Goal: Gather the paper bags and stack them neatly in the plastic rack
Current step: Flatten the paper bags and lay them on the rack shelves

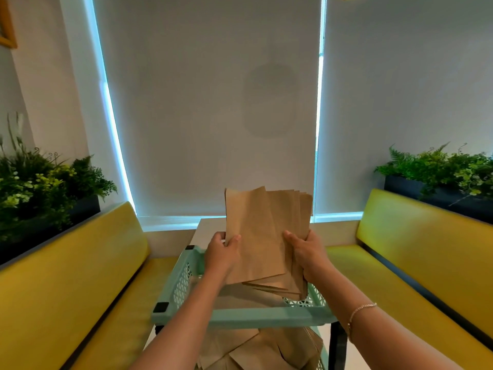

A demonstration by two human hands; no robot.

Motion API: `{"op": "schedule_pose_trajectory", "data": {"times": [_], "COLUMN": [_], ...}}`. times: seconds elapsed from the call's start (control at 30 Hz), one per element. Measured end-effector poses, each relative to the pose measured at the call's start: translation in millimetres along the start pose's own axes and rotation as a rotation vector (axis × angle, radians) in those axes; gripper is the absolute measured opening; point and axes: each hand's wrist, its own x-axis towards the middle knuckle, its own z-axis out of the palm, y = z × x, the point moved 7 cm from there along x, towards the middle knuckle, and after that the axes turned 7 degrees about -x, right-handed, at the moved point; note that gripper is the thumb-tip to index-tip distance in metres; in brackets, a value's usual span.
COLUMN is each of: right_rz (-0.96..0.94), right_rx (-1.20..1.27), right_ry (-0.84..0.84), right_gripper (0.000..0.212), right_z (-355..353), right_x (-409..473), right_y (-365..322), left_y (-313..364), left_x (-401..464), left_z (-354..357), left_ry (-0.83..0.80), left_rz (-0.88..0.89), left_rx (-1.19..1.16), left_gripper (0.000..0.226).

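A fanned bundle of flat brown paper bags (pixel 262 233) is held upright over the top tier of the mint-green plastic rack (pixel 234 315). My left hand (pixel 222 252) grips the bundle's left edge, thumb on the front. My right hand (pixel 304 252) grips its right edge. The bundle's lower ends hang just above more bags lying in the top tier (pixel 240 297). The lower tier holds a loose pile of paper bags (pixel 264 348), partly hidden by the rack's front rail and my arms.
The rack stands on a white table (pixel 210 228) between two yellow benches (pixel 80 276) (pixel 416 252). Planters with green plants (pixel 40 182) (pixel 448 172) sit behind each bench. Grey roller blinds (pixel 208 102) cover the windows ahead.
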Motion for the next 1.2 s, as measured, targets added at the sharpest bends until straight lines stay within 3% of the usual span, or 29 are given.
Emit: {"op": "schedule_pose_trajectory", "data": {"times": [0.13, 0.23, 0.4, 0.6, 0.73, 0.8, 0.9, 0.97, 1.2], "right_rz": [-0.045, -0.097, -0.070, -0.113, -0.141, -0.155, -0.161, -0.139, -0.140], "right_rx": [-0.072, -0.098, 0.011, 0.150, -0.054, -0.130, -0.171, -0.167, -0.134], "right_ry": [0.081, 0.026, -0.062, -0.181, -0.152, -0.094, -0.005, 0.038, 0.045], "right_gripper": [0.032, 0.031, 0.032, 0.037, 0.047, 0.045, 0.040, 0.039, 0.040], "right_z": [-17.6, -21.7, -7.1, 3.4, -0.8, -6.1, -16.2, -21.0, -19.4], "right_x": [3.6, 3.5, -3.8, -13.7, -6.2, -1.3, 1.3, 0.2, -0.9], "right_y": [-12.2, -19.4, -18.4, -24.0, -21.8, -20.5, -20.6, -18.8, -18.9], "left_y": [2.7, 4.3, -2.7, -4.3, -2.3, -3.3, -23.4, -37.4, -39.5], "left_x": [13.2, 13.6, -9.1, -11.4, -7.8, -8.4, -12.4, -15.2, -5.6], "left_z": [-27.9, -27.3, 12.7, 28.1, 27.6, 23.3, 10.0, 3.1, -3.7], "left_ry": [0.053, -0.078, -0.293, -0.152, -0.238, -0.382, -0.559, -0.631, -0.649], "left_rz": [-0.036, -0.065, -0.136, -0.126, -0.120, -0.105, -0.082, -0.091, -0.079], "left_rx": [-0.088, -0.146, -0.027, -0.096, -0.094, 0.051, 0.676, 0.960, 1.131], "left_gripper": [0.019, 0.019, 0.022, 0.026, 0.032, 0.050, 0.082, 0.083, 0.083]}}
